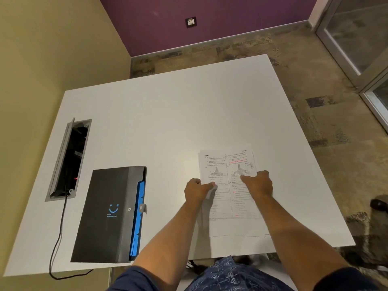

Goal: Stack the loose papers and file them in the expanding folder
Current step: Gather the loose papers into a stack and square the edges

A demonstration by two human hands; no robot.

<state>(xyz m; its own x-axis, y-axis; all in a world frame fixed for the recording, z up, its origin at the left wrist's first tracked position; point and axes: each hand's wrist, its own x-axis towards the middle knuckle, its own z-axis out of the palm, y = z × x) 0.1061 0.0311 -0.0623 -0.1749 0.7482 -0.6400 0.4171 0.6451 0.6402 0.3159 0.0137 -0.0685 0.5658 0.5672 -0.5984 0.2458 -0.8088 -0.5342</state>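
Note:
A stack of printed papers (227,164) lies on the white table (168,114), right of centre, with text and small diagrams on the top sheet. My left hand (196,191) pinches the stack's left edge, thumb on top. My right hand (258,183) grips the right side, fingers curled over the sheet. The black expanding folder (105,213) lies flat at the front left, apart from both hands. It bears a blue smiley logo, blue dividers show along its right side, and its clasp tab hangs loose.
A recessed cable box (67,158) with its lid up sits in the table at the left, and a black cable (60,225) runs from it over the front edge. Yellow wall is on the left, patterned carpet beyond the table, a glass door at the right.

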